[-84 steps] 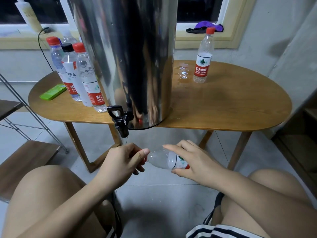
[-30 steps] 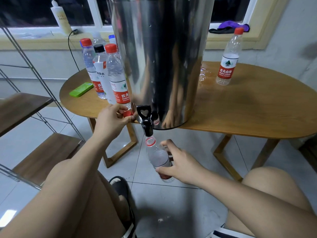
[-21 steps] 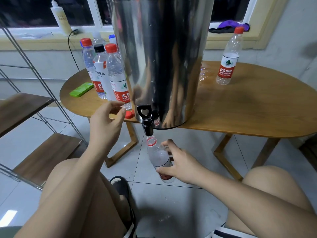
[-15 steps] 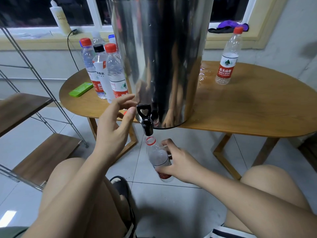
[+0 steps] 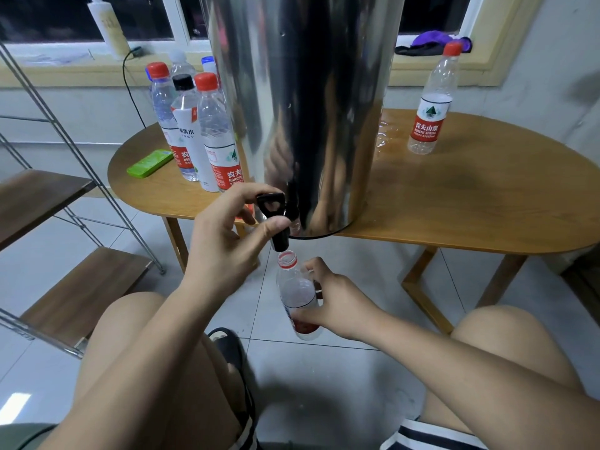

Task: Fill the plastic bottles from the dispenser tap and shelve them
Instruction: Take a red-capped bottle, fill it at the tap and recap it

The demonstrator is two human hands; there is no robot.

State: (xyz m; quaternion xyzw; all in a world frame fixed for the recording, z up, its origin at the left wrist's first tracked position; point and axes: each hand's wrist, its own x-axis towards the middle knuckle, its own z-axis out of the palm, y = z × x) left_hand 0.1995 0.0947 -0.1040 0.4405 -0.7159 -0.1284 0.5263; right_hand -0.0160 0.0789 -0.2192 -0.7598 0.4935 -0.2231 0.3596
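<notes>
Pinching one tap lever (image 5: 271, 203) with left hand (image 5: 224, 245) fingers (image 5: 248, 193) | right hand (image 5: 339, 303) fingers (image 5: 316, 265) curled round one uncapped bottle (image 5: 293, 285)

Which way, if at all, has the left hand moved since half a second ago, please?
Yes: the left hand has moved right, from beside the black tap handle onto it, finger and thumb now gripping it.

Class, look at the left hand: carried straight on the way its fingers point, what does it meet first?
The black tap lever, which the left hand seems to pinch; depth is hard to judge, but right behind it stands the steel dispenser.
</notes>
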